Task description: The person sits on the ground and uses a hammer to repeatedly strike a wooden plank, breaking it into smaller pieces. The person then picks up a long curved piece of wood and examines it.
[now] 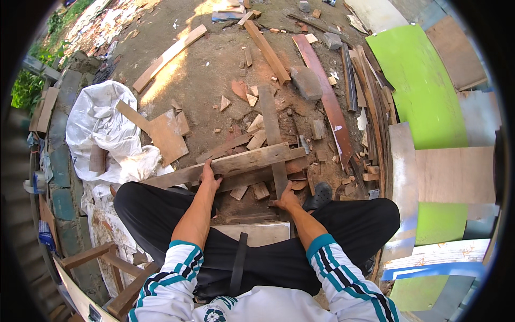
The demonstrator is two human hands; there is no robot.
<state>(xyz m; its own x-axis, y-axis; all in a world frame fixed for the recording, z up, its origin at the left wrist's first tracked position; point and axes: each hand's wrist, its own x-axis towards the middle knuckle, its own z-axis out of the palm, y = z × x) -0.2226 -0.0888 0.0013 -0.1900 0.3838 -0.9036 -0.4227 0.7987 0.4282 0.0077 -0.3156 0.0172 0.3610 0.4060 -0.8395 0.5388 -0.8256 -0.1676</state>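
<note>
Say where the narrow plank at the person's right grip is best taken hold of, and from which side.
Probably take the narrow plank by its near end, coming from the person's right: the long board crosses it farther out, and the plank looks slim enough for the right grip to span.

Long plank (247, 160) across a narrow board (270, 118)
Left hand (210, 177) grips the plank — right hand (287, 200), the board's near end.

On my feed I log an outdoor, makeshift woodworking yard: bare dirt ground (220, 59), scattered timber offcuts (225, 102), a long reddish-brown plank (324, 94), a weathered block wall (64, 204) at left, foliage (26, 87) beside it, and a bright green panel (416, 88) at right.
</note>
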